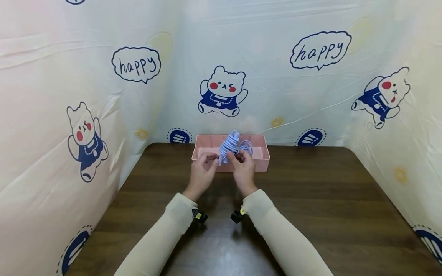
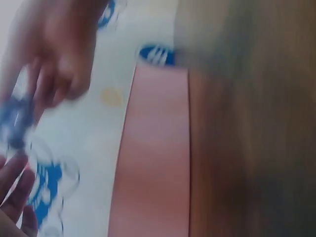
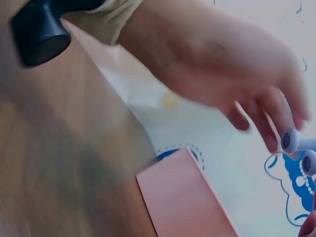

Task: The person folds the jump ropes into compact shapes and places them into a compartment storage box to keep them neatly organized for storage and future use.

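**Above the pink tray, a cable bundle at risk of springing loose**

Over the dark wooden counter [image 1: 310,199], ringed by bear-printed sheeting [image 1: 103,96], a person is working with both arms stretched forward. Standing at the far edge is a shallow pink tray [image 1: 264,158], and just above its near wall the pale lilac cable bundle [image 1: 230,145] is hovering in mid-air, clear of the tray floor as far as I can judge.

Both hands are pinching it: the left hand [image 1: 202,172] is gripping the near side of the coil, the right hand [image 1: 243,170] is clasping the loops opposite. From the right wrist, two small rounded cable ends [image 3: 296,150] are showing at the fingertips.

The loops are looking loose and springy, so a slackening pinch could be letting them uncoil, snagging on the tray rim or spilling onto the counter.
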`<state>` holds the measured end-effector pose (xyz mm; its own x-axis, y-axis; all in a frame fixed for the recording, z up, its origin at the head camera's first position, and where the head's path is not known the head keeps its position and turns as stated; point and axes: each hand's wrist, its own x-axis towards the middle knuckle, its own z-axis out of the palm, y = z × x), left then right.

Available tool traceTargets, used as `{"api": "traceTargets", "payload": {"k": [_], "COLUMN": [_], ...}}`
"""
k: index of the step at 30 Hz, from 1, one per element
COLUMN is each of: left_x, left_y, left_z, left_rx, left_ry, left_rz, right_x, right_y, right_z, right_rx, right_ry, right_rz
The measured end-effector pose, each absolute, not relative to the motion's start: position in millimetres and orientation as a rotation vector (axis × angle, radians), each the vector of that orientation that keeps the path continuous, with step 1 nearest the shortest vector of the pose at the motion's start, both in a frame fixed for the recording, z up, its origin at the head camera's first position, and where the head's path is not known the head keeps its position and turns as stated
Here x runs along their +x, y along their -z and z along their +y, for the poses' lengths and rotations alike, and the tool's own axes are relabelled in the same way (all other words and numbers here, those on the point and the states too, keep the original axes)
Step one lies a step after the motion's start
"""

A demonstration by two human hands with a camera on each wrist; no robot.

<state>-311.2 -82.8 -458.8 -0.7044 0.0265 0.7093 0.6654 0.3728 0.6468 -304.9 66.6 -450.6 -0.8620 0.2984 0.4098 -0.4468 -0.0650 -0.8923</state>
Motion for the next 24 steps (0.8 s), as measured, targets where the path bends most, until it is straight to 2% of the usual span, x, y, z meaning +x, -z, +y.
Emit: {"api": "traceTargets", "payload": {"k": [5,9,13,18,24], "left_x": [-337,-353,-363,-367,-369], "left_y": [470,488,506,521,531], "left_z": [-130,-159,-169,-167,-161], "left_rx": [-0.369,-0.110,0.040,0.091,0.078], "left_ry": [1.297,1.498,1.796,2.093,2.104], "left_rz": [-2.113,-2.208,-2.224,-2.086,-2.111], "right_x": [-324,-335,-346,-357,-370], "right_y": [456,456,453,448,444], "right_z": [70,71,69,64,59], "right_rx": [0.167,0.156,0.154,0.147,0.131], "right_ry": [-1.963,-1.930,-1.901,-1.860,-1.811], "right_rz": [-1.790,-1.874,-1.943,-1.990,-2.052]}}
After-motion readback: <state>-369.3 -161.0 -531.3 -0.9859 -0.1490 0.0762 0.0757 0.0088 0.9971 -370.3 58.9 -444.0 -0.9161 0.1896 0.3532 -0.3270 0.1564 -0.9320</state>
